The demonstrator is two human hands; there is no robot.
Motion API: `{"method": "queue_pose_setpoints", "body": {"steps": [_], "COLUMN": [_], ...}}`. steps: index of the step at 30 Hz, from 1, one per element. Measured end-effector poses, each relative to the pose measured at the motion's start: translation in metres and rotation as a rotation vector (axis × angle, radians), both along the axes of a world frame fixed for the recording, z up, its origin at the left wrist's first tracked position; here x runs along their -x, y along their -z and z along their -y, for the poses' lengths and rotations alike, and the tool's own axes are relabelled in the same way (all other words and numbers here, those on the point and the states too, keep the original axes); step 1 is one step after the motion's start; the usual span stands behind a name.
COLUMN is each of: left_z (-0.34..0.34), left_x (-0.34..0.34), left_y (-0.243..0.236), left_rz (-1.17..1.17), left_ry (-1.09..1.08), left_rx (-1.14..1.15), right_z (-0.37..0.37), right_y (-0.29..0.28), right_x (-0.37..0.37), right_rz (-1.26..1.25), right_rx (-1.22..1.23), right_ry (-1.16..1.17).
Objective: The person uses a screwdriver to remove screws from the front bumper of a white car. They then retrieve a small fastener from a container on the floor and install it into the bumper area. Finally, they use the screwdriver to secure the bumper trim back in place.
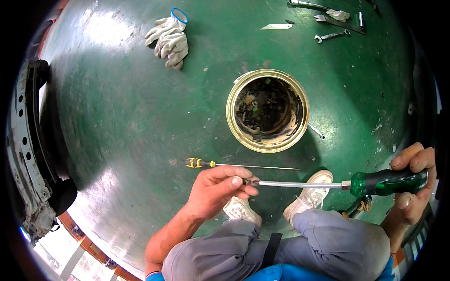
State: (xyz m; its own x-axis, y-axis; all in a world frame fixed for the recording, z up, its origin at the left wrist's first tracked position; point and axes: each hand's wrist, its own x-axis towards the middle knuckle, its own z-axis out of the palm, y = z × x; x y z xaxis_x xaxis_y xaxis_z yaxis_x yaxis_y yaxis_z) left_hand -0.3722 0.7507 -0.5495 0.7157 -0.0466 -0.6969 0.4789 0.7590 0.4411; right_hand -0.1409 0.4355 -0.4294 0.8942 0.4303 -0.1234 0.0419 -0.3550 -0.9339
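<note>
A screwdriver [346,185] is held between the two hands, almost level across the view, in front of the knees [344,234] and above the shoes [241,209]. Its handle is green and black, its collar metallic, and its shaft straight and silvery; the far end is dark. The left hand [218,189] comes up from below, with the thumb and fingers brought together, and it pinches this dark end; whether a separate bit sits there, I cannot tell. The right hand [422,199] turns inward, its fingers curled above and its thumb below, closed around the handle's end. On the green floor [140,117] beyond the hands lies a thinner driver [200,163] with a yellow and black handle. Farther stands a tin [268,147] with small dark parts inside, then gloves [171,44] and a spanner [333,35].
</note>
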Motion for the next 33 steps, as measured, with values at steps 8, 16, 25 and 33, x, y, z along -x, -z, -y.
{"method": "queue_pose_setpoints", "body": {"steps": [8, 16, 25, 33], "left_z": [0.001, 0.016, 0.01, 0.017], "left_x": [0.022, 0.032, 0.048, 0.05], "left_y": [0.026, 0.036, 0.045, 0.049], "left_rz": [-0.069, -0.157, -0.217, -0.175], "left_ry": [0.02, 0.122, 0.028, 0.034], "left_rx": [-0.197, -0.223, -0.235, -0.27], "right_z": [-0.037, -0.101, -0.092, -0.102], "right_y": [0.015, 0.092, 0.072, 0.091], "right_x": [-0.011, 0.008, 0.023, 0.03], "right_rz": [0.291, 0.746, 0.549, 0.346], "right_rx": [0.049, 0.155, 0.091, 0.069], "right_ry": [-0.202, -0.483, -0.567, -0.493]}}
